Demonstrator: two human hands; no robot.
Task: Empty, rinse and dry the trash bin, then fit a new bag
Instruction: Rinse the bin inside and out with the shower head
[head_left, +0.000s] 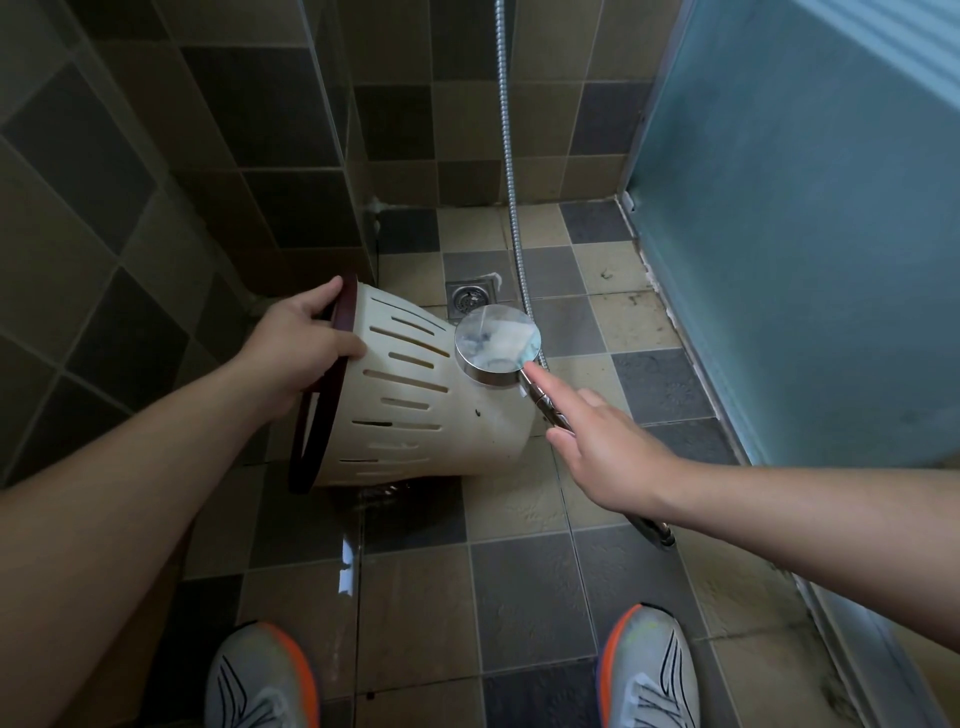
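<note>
A cream slotted trash bin (415, 410) with a dark brown rim lies tipped on its side above the tiled floor, its base pointing right. My left hand (301, 348) grips the rim, thumb over the top edge and fingers on the slotted wall. My right hand (597, 447) holds the chrome handle of a shower head (497, 340), with the index finger stretched along the handle. The round head sits over the bin's base end. Its silver hose (511, 171) runs up the back wall. The bin's inside is hidden.
A square floor drain (470, 297) lies just beyond the bin. Water pools on the tiles (363, 519) under the bin. A frosted blue shower door (805, 260) stands at the right, tiled walls at the left and back. My two shoes (649, 670) are at the bottom.
</note>
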